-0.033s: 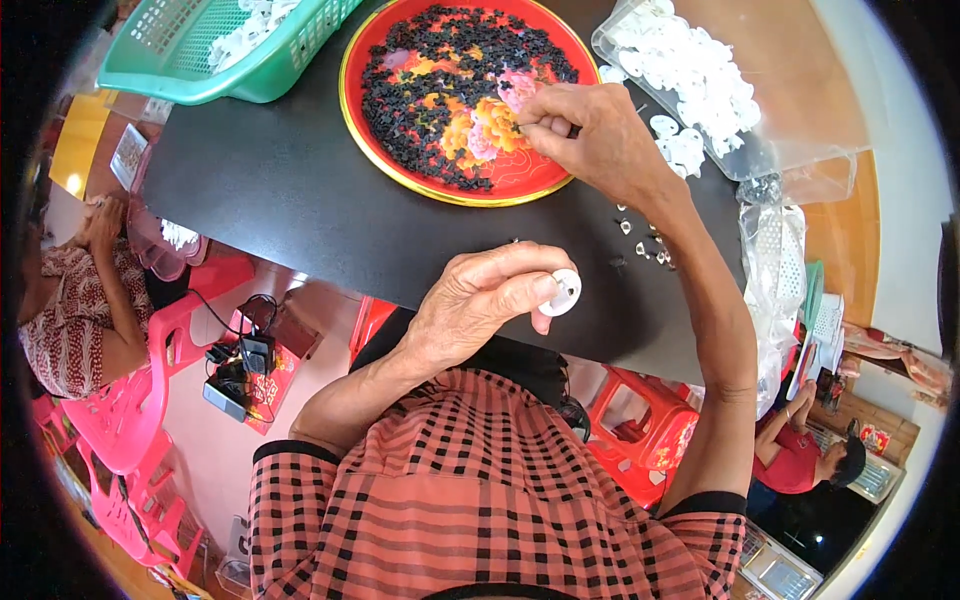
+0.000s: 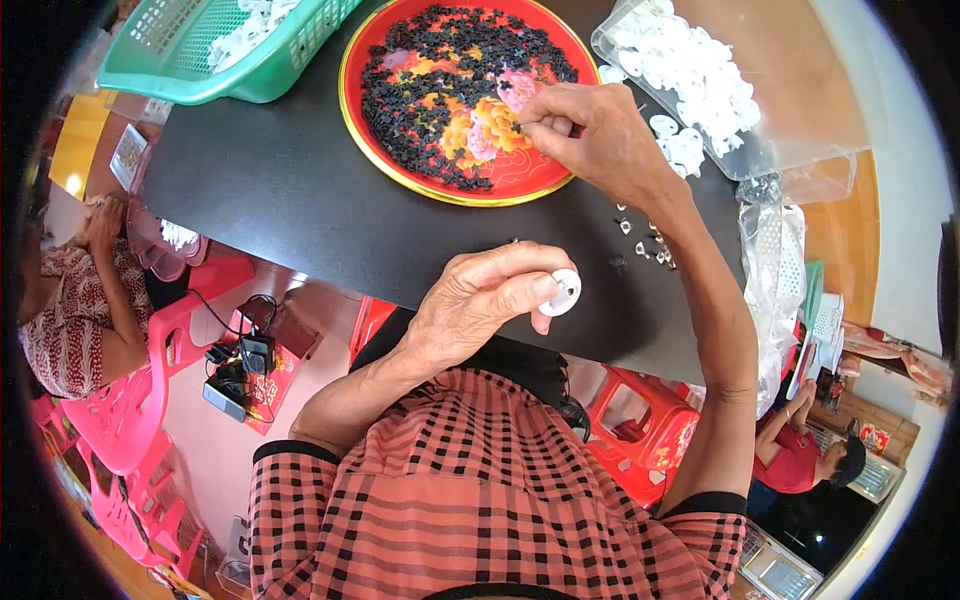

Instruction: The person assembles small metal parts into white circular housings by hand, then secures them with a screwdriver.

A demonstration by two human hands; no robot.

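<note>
My left hand [image 2: 470, 300] is closed at the table's near edge, gripping a small round white plastic piece [image 2: 565, 292] between thumb and fingers. A small dark hole shows in that piece's face. Farther off, my right hand [image 2: 590, 130] is pinched over the right side of a round red tray [image 2: 475, 198] with a gold rim and flower print. A tiny dark piece [image 2: 518, 127] shows at its fingertips. Many small black plastic pieces [image 2: 400, 140] lie scattered over the tray.
Small metal parts [image 2: 640, 240] lie on the dark table [image 2: 260, 180] below my right forearm. A clear container of white plastic parts [image 2: 690, 75] is at the far right, a green basket [image 2: 180, 85] at the far left. People sit at both sides, near pink chairs [image 2: 120, 410].
</note>
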